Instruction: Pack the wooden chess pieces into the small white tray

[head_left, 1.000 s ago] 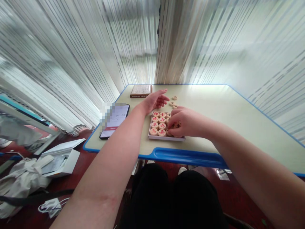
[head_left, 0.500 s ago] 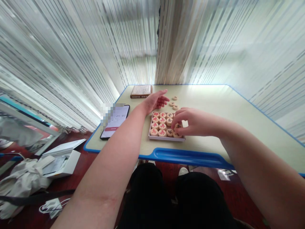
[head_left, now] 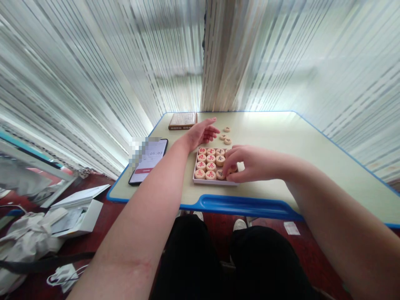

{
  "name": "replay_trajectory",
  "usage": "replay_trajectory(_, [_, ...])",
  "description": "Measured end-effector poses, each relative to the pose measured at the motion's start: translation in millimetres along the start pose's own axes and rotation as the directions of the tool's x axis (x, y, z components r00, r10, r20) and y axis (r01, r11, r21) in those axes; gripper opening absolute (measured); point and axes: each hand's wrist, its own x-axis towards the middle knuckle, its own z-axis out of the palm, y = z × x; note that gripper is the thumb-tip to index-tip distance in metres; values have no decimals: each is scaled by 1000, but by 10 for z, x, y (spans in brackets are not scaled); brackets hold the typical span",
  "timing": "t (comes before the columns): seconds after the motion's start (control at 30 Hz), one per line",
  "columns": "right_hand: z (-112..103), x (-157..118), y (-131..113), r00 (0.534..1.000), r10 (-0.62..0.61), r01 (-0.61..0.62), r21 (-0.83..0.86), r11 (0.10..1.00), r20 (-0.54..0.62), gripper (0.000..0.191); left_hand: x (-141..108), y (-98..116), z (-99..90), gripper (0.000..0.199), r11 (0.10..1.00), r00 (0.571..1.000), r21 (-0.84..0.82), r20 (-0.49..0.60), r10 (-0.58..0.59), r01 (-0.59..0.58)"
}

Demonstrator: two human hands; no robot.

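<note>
A shallow white box [head_left: 215,182] on the table holds rows of round wooden Chinese chess pieces [head_left: 211,166], some with red characters and some with black. My right hand [head_left: 239,162] is over the box's right side, thumb and fingers curled down around a piece and hiding most of that column. Behind the box's left back corner, my left hand [head_left: 204,131] rests with its fingers loosely spread and nothing in it. Several loose pieces [head_left: 227,141] lie on the table just right of the left fingertips.
A phone [head_left: 148,160] showing a timer lies to the left of my left forearm. A flat brown-sided box [head_left: 183,121] sits at the back left. The table [head_left: 296,141] has a blue edge and a blue front groove [head_left: 246,204]. Curtains [head_left: 175,54] hang behind.
My right fingers have shifted slightly toward the front of the box, over the lower right pieces. The left hand has stayed in place; the whole view has moved a little.
</note>
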Motion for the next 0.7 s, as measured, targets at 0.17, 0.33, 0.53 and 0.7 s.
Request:
replay_trajectory(0.17, [6, 9, 45, 999, 46, -46, 3, 999, -23, 17, 19, -8, -13, 54, 1000, 1000, 19, 6, 1, -1])
replay_trajectory(0.33, [13, 3, 76, 992, 126, -126, 9, 992, -7, 16, 42, -29, -28, 53, 1000, 1000, 27, 19, -3, 2])
replay_trajectory(0.53, [17, 18, 40, 992, 84, -80, 50, 996, -89, 18, 27, -30, -21, 53, 1000, 1000, 16, 15, 16, -16])
replay_trajectory(0.7, [89, 71, -28, 976, -109, 94, -88, 992, -188, 20, 13, -19, -11, 54, 1000, 1000, 2, 8, 22, -22])
